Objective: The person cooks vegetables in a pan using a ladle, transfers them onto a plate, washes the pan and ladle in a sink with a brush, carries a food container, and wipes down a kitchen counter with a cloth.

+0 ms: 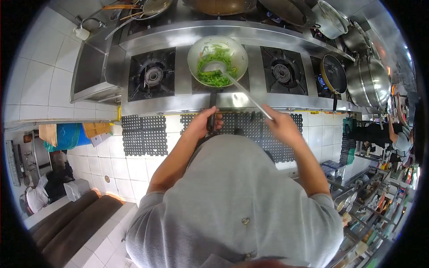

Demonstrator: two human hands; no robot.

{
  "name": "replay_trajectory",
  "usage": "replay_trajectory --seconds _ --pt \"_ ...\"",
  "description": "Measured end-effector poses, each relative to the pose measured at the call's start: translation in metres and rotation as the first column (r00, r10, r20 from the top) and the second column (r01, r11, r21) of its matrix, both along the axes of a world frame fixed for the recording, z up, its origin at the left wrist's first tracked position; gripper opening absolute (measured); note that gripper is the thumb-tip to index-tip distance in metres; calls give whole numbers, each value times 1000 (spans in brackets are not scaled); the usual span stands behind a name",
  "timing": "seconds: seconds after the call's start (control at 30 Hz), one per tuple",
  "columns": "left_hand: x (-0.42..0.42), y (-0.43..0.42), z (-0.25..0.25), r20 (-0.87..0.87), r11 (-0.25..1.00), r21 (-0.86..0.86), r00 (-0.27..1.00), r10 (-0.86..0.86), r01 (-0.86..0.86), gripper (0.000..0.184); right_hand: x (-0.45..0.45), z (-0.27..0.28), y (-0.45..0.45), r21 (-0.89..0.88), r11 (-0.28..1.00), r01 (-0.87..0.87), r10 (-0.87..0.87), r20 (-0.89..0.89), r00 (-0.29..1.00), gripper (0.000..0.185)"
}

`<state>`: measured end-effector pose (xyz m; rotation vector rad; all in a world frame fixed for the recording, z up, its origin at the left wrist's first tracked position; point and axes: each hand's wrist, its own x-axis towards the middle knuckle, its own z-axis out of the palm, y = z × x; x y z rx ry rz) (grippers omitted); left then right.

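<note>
A round light-metal wok [241,59] sits on the middle burner of the stove, with chopped green vegetables [218,54] inside it. My left hand [207,122] is closed around the wok's black handle, which points toward my body. In my right hand [282,127] is the end of a long metal ladle [248,95]. The ladle's shaft slants up and left over the wok rim. Its bowl lies among the greens.
Burners flank the wok on the left [153,76] and right [282,73]. A small frying pan [334,73] sits over a blue flame farther right, beside large steel pots [368,80]. More pans stand on the back shelf. A co-worker [400,136] is at far right.
</note>
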<state>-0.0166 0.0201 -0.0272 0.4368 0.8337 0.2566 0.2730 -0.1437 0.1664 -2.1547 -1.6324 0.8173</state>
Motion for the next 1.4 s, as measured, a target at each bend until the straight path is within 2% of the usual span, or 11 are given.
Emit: replay_trajectory --seconds 0.17,0.3,0.47,0.63,0.73,0.8,0.87,0.97,1.07,1.17,1.4 --pt "-2 0 1 16 998 -48 1000 27 -26 41 32 79 -25 -71 994 -84 81 -38 996 57" --pt "-3 -3 8 14 1000 -17 1000 2 -2 41 19 42 4 -194 979 -56 70 67 995 57" --pt "-4 -4 7 32 1000 9 999 9 -9 43 -20 -24 7 -23 999 34 -30 126 992 58" --pt "-6 -2 8 18 1000 3 1000 16 -16 41 18 45 -18 -152 988 -6 7 9 1000 56" --pt "-3 -1 3 24 1000 -1 1000 8 -8 41 16 56 -25 61 997 -55 50 87 995 55" --pt "1 2 1 5 999 42 1000 1 -1 42 8 79 -16 -193 980 46 -66 -102 993 56" --pt "9 3 10 -52 1000 21 999 13 -12 35 19 46 -20 -154 988 -9 1 -52 999 55" --pt "12 -9 29 -310 899 406 950 -36 167 32 5 18 -12 -85 996 -17 23 72 997 54" --pt "-21 -39 97 -379 894 358 917 -124 269 35 13 67 -32 -80 996 -48 48 0 999 55" --pt "-29 -49 129 -369 922 328 926 -75 205 37 8 143 -40 -409 912 44 -66 -38 997 55" --pt "0 -26 155 -323 834 512 946 -39 209 37 -16 87 -36 15 997 -76 71 202 977 53"
